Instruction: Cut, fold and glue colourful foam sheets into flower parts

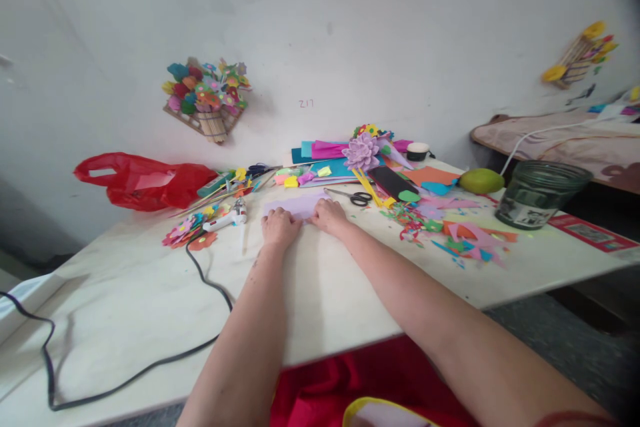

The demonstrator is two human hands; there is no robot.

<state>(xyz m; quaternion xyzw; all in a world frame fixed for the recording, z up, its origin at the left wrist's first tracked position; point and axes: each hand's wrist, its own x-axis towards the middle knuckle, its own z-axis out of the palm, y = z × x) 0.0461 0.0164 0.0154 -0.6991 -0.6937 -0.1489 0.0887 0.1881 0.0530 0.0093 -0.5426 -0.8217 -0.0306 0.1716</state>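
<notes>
A pale purple sheet (296, 203) lies flat on the white table (330, 293) in front of me. My left hand (281, 225) is on its lower left edge, fingers curled and close together. At its lower right edge my right hand (329, 215) rests with bent fingers pressed on the sheet. Both hands seem to pinch the near edge of the purple sheet. Black-handled scissors (359, 198) lie just right of my right hand. To the left of my left hand is a white glue gun (227, 219), with paper flowers (185, 230) beside it.
Coloured scraps (465, 240), a dark phone (393, 183), a green fruit (481, 181) and a glass jar (537, 197) are on the right. At the back left lies a red plastic bag (150, 183). A black cable (145, 368) loops across the left. Coloured sheets (330, 149) lie against the wall.
</notes>
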